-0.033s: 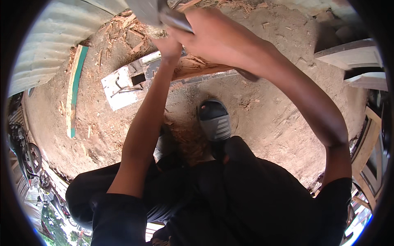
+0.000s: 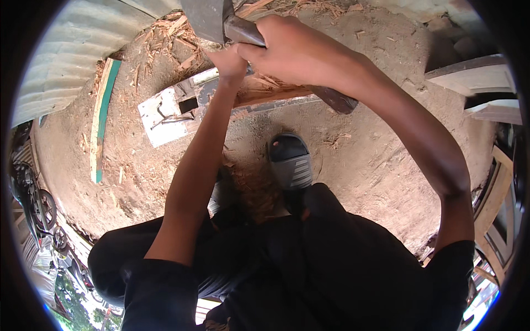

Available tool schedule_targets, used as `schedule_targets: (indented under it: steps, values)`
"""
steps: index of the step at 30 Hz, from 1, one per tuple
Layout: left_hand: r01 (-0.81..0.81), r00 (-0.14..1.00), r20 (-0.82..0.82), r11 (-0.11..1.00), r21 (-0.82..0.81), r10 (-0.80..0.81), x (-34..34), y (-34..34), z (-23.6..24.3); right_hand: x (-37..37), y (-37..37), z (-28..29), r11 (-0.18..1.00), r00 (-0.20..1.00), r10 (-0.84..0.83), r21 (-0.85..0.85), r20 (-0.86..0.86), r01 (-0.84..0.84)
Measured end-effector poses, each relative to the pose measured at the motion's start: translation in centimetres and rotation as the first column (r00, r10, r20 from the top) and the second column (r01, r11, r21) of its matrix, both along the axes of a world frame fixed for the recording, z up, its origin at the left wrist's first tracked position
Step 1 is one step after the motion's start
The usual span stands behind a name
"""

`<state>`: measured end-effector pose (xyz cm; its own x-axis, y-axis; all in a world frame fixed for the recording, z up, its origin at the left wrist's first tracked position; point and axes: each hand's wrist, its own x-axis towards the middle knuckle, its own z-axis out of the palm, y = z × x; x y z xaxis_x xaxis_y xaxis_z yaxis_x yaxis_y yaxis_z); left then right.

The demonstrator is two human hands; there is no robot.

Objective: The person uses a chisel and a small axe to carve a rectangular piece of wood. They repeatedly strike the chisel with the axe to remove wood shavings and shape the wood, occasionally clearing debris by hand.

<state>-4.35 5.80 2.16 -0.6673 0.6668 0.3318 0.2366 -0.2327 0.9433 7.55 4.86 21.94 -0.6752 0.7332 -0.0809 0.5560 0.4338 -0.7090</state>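
Observation:
My right hand (image 2: 284,47) is closed round the dark wooden handle of a hatchet (image 2: 205,21) with a broad grey blade. The blade reaches up to the top edge, left of the hand, and the handle's butt sticks out below my right wrist. My left hand (image 2: 228,62) is right beside and partly behind the right one, its thumb pointing left under the blade. Its other fingers are hidden, so what it holds does not show. Beneath both hands lies a long wooden beam (image 2: 163,122) with a whitish, chipped end and a square hole. Wood chips (image 2: 265,83) lie along it.
A green-painted strip of wood (image 2: 101,121) lies on the dirt ground at the left. Corrugated sheet metal (image 2: 61,60) borders the upper left. Wood shavings (image 2: 174,41) are scattered near it. My sandalled foot (image 2: 289,160) stands close to the beam. Pale boards (image 2: 475,77) stand at the right.
The hatchet blade, blurred before, now shows sharply and slightly lower and to the right. More of the handle's butt shows below my right wrist. My left hand has hardly moved.

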Motion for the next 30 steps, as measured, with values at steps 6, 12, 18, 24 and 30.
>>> schedule_targets:
  steps: [6,12,18,24,30]
  values:
    - [0.267,0.960,-0.060,0.959,-0.100,-0.273,-2.3,-1.6,3.3,1.2,0.6,7.0,0.850,0.994,0.100,-0.522,0.035,-0.067]
    - [0.023,0.997,-0.078,0.997,-0.079,-0.029,-0.6,0.1,1.4,-0.7,-0.2,2.5,0.990,0.982,-0.139,-0.042,-0.126,0.134]
    - [0.161,0.986,-0.071,0.977,0.138,-0.153,-4.0,0.3,-0.9,-0.1,-0.2,3.2,0.985,0.991,0.036,-0.173,0.131,-0.013]
    - [0.304,0.952,0.012,0.941,-0.151,-0.306,-4.8,-0.1,-1.2,1.5,-1.3,6.5,0.970,0.984,-0.130,-0.193,0.119,0.151]
    - [-0.008,0.747,-0.658,0.989,-0.151,-0.094,-6.1,1.7,-4.8,1.5,0.6,9.2,0.845,0.946,-0.155,-0.458,0.283,0.276]
